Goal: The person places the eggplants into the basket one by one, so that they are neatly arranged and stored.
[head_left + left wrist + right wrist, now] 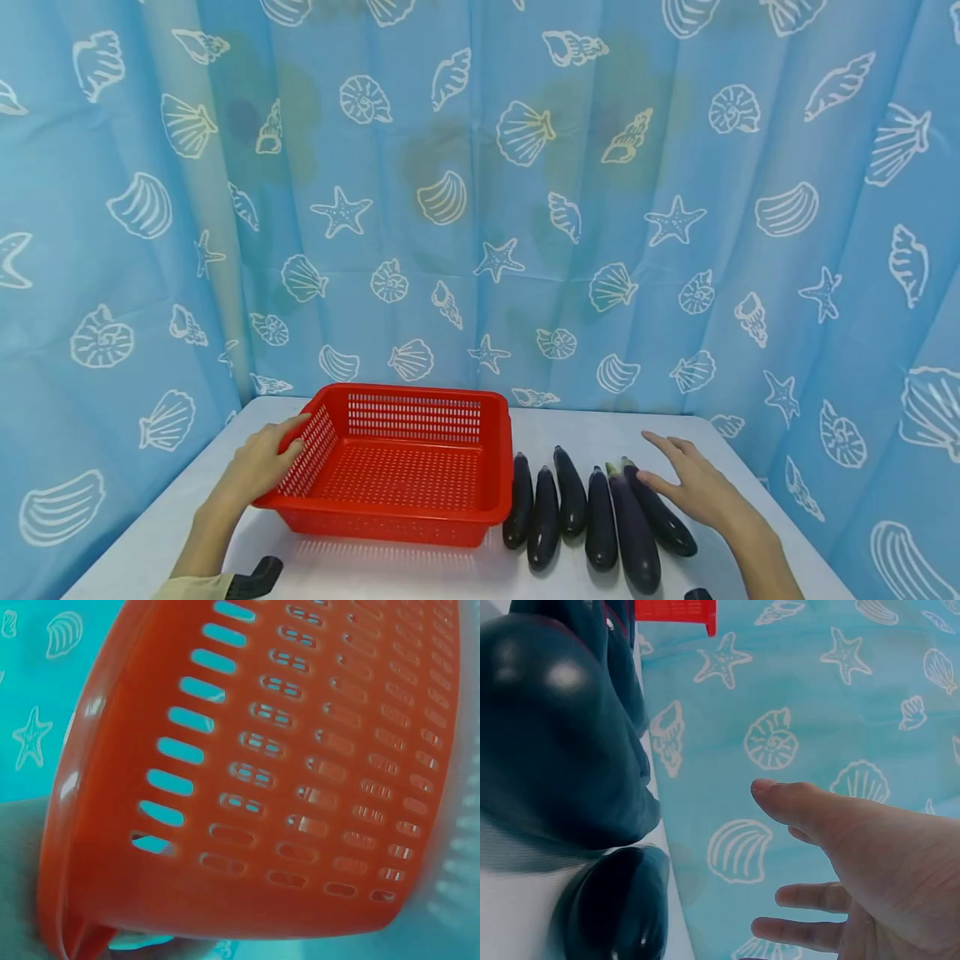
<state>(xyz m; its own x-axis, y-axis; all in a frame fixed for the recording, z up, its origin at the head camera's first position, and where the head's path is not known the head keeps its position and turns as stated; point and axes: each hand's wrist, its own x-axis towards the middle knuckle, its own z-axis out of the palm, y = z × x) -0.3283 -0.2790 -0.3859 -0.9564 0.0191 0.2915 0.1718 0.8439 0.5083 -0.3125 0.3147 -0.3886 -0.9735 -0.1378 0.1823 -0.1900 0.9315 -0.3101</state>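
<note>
A red plastic basket [408, 477] with slotted sides stands on the table at centre left. My left hand [258, 460] grips its left rim; in the left wrist view the basket's slotted wall [300, 772] fills most of the picture, hiding much of that hand. Several dark purple eggplants [600, 521] lie side by side right of the basket, their stem ends pointing away from me. My right hand [697, 483] hovers beside the rightmost eggplant [663, 517], fingers spread and holding nothing. Close up in the right wrist view, the eggplants [562, 735] are left of the thumb.
A white-covered table [247, 567] carries everything. Blue curtains [480, 208] printed with white shells and starfish enclose it at the back and on both sides. A black strap piece [255, 579] sits at my left wrist.
</note>
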